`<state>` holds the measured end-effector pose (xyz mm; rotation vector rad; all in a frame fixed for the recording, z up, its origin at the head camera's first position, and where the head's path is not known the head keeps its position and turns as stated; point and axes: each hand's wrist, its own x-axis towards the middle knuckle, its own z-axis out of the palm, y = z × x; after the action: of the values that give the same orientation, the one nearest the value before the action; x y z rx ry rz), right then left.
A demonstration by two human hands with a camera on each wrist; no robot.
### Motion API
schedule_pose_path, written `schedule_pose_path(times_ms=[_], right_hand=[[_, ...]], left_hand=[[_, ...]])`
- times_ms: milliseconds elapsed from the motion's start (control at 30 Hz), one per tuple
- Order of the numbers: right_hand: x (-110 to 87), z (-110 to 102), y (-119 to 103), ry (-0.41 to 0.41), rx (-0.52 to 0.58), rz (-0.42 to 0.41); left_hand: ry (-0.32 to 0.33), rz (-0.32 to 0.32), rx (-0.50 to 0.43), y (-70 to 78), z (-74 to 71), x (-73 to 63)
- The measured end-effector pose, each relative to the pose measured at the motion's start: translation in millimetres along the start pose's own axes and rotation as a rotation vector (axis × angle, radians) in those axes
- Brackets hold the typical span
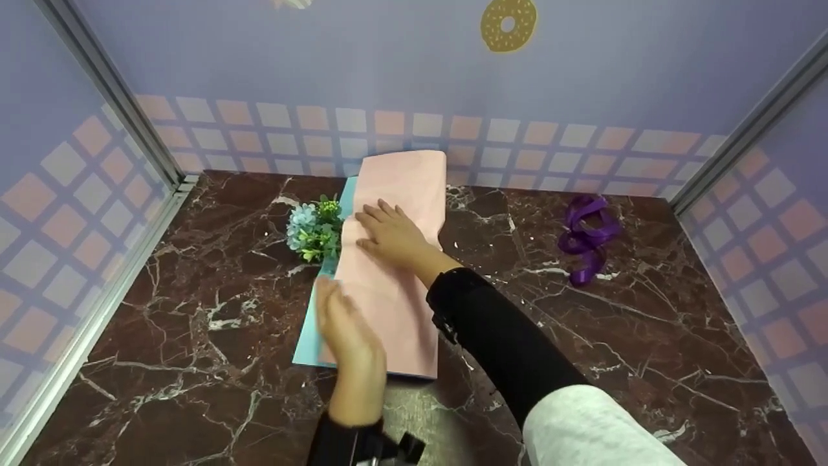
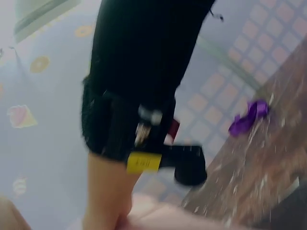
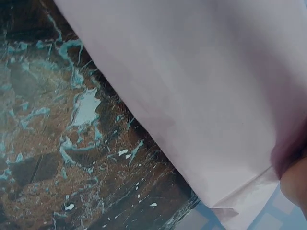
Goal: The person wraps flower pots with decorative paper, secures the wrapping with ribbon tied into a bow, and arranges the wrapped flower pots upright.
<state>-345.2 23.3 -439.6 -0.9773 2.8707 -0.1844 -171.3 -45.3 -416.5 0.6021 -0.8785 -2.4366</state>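
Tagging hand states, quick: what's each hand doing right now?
Left hand: open, blurred; contact with pink wrapping paper unclear.
Right hand: open, resting on that paper, gripping nothing.

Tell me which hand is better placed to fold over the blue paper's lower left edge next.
Left, most likely: the left hand is close to that edge of the blue paper, while the right hand lies flat on the pink paper, farther away.

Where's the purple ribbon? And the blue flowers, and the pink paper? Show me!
Purple ribbon (image 1: 583, 243): head view, on its curled middle.
Blue flowers (image 1: 301, 226): head view, on the petals.
Pink paper (image 1: 396, 304): head view, on its broad lower part.
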Motion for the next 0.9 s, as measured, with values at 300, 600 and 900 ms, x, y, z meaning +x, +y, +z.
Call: schedule_pose_path(times_ms=[300, 600, 900], right_hand=[[-0.5, 1, 3, -0.008, -0.01, 0.002], [-1.2, -3, 2, 0.001, 0.033, -0.001], [0.9, -7, -1, -0.019, 0.054, 0.002]], left_hand=[[-0.089, -0.301, -0.043, -24.2, 33.8, 25.9], [-0.111, -0.349, -0.118, -33.0, 42.7, 47.9], [-0.158, -0.308, -0.086, -46.6, 39.7, 61.8]])
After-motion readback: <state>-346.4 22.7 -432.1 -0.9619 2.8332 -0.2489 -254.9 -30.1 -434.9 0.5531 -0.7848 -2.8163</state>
